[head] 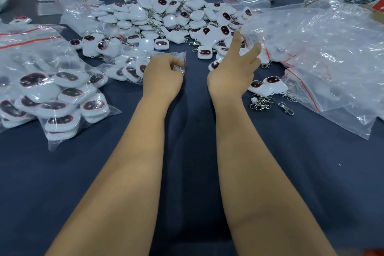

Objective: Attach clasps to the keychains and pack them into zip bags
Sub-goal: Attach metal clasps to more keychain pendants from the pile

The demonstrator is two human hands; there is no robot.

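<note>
Left hand (163, 76): fingers curled, pinching the red-striped mouth of a zip bag (133, 66), likely to hold it open for filling. Right hand (230, 72): fingers spread, grasping nothing, reaching beyond the bag toward the loose keychain heap (172, 21). Keychains: white, rounded, dark red-rimmed oval faces, metal chains. Spare clasps (261, 103): right of the bag, nearer the person.

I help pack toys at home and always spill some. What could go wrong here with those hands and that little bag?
The left hand pinches only the open end of a filled zip bag, so keychains might slide out if it tips. The right hand, fingers spread, reaches toward the keychain pile and could nudge pieces around. The loose clasps lie near the right forearm and might get swept off.
</note>
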